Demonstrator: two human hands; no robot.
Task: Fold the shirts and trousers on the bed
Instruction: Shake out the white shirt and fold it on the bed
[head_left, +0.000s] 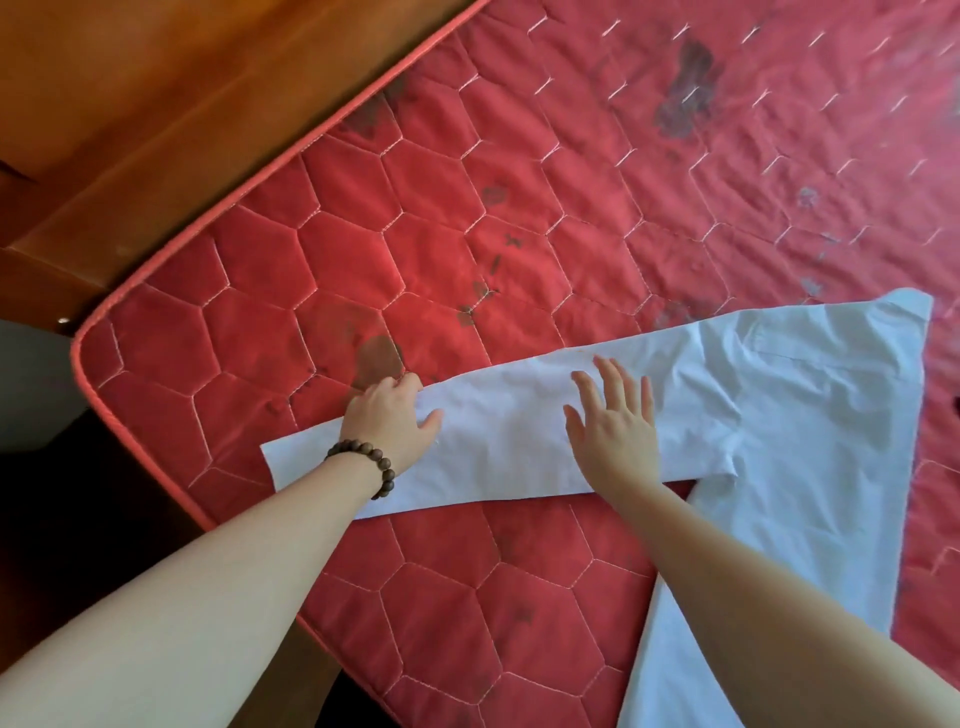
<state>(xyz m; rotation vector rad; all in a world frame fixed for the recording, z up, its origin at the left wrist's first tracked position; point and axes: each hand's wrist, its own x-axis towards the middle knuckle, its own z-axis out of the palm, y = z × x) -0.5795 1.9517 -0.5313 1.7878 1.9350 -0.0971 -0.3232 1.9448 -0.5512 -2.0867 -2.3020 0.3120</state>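
1. A white shirt (810, 415) lies flat on the red mattress (519, 208), at the right and near side, with one sleeve (498, 415) stretched out to the left.
2. The left hand (389, 415), with a bead bracelet (366, 470) on its wrist, rests on the sleeve toward the cuff, its fingers curled over the far edge and the thumb flat on the cloth.
3. The right hand (613, 421) lies on the middle of the sleeve, fingers spread and straight.
4. A wooden frame (156, 104) runs along the mattress's far-left edge.

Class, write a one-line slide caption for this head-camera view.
Left hand grips the white shirt sleeve's edge while the right hand smooths it on the red mattress.
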